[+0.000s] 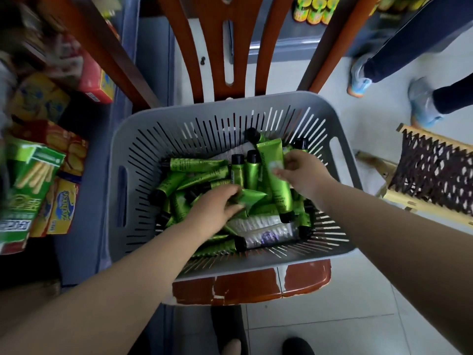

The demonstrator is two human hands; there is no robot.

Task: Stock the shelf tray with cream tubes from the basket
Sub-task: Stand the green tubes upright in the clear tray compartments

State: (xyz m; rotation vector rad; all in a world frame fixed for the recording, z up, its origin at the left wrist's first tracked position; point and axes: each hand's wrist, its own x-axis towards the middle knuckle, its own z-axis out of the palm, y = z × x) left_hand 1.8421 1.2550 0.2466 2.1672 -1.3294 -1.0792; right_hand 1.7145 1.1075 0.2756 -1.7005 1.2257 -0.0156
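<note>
A grey slotted basket (pixel 122 139) sits on a wooden chair seat and holds several green cream tubes (pixel 194 165) with black caps, plus a silver tube (pixel 266 235) near its front. My right hand (pixel 304 172) is inside the basket, shut on a green tube (pixel 277 180) that points cap-down towards me. My left hand (pixel 217 208) reaches into the middle of the pile, its fingers closed around the flat end of another green tube (pixel 252 197). The shelf tray is not in view.
The brown wooden chair (pixel 225 47) has its back beyond the basket and a chipped seat edge (pixel 250 283) in front. Shelves with snack boxes (pixel 33 180) stand at the left. A person's legs and shoes (pixel 422 103) are at upper right. A woven wooden rack (pixel 432 175) lies at right.
</note>
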